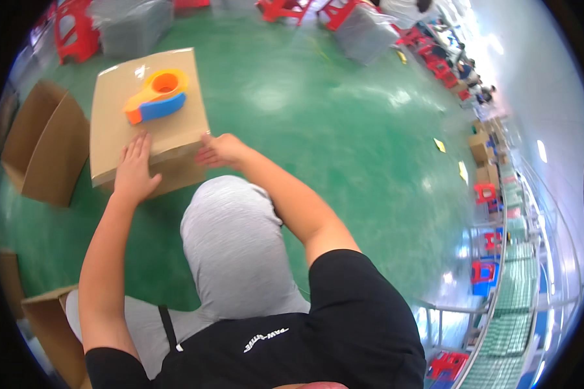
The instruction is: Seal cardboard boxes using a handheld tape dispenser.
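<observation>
A closed cardboard box (113, 97) stands on the floor in front of my knees, a strip of glossy tape along its near top edge. On its top lies a tape dispenser (156, 97), yellow-orange with a blue part. My left hand (135, 168) rests over the near top edge, fingers stretched flat on the lid and thumb apart. At the near right corner, my right hand (222, 151) touches the box side with its fingers extended and slightly bent. Neither hand holds anything visible.
An open cardboard box (48, 142) stands to the left, with another carton (55, 330) beside my left leg. Grey plastic-wrapped stacks (133, 29) and red stools (76, 32) line the far side. A conveyor line (516, 285) with metal rails runs along the right.
</observation>
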The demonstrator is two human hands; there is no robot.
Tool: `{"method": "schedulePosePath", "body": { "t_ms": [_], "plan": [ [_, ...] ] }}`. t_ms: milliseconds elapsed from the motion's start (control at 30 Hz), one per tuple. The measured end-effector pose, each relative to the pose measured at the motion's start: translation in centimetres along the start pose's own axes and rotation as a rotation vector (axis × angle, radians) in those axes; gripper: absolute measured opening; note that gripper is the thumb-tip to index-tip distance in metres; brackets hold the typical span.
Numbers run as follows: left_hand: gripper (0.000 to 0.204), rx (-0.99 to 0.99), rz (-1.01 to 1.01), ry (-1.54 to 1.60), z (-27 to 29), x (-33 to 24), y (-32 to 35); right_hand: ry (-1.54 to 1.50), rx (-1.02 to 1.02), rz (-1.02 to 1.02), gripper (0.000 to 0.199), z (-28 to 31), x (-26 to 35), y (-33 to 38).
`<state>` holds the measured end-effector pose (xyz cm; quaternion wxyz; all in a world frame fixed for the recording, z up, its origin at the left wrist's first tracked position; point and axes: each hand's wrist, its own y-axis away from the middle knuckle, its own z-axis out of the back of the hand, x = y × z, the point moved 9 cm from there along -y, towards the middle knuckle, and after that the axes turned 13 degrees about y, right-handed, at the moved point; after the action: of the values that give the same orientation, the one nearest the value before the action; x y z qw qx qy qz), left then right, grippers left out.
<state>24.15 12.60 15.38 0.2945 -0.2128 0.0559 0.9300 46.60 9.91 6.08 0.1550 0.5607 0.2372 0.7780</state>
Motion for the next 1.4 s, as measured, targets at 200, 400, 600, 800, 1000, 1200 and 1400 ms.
{"method": "schedulePosePath", "body": {
  "t_ms": [200, 400, 600, 800, 1000, 1200, 1400],
  "plan": [
    [0.060, -0.403, 0.003, 1.070, 3.2, 5.7, -1.9, 0.207, -0.167, 0.124, 0.070, 4.5, -1.3, 1.4],
    [0.048, -0.655, 1.029, 1.450, -0.4, 18.1, 8.8, 0.024, -0.135, 0.184, 0.064, 2.3, -0.8, 0.3],
    [0.047, -0.687, 0.838, 1.607, -1.9, 16.8, 8.0, 0.025, -0.159, 0.190, 0.064, 2.1, -0.7, 0.3],
    [0.032, -0.631, 0.641, 1.319, -1.3, 15.7, 7.8, 0.091, -0.180, 0.245, 0.060, 2.8, -1.4, 0.2],
    [0.025, -0.612, 0.510, 1.021, -0.8, 16.8, 8.0, 0.139, -0.211, 0.356, 0.051, 2.0, 0.3, 1.1],
    [0.027, -0.650, 0.410, 0.934, -0.1, 16.1, 7.9, 0.027, -0.222, 0.384, 0.041, 2.2, 0.1, 1.4],
    [0.031, -0.725, 0.370, 0.677, 0.8, 15.1, 7.9, 0.221, -0.369, 0.373, 0.045, 3.3, 0.0, 1.7]
  ]
}}
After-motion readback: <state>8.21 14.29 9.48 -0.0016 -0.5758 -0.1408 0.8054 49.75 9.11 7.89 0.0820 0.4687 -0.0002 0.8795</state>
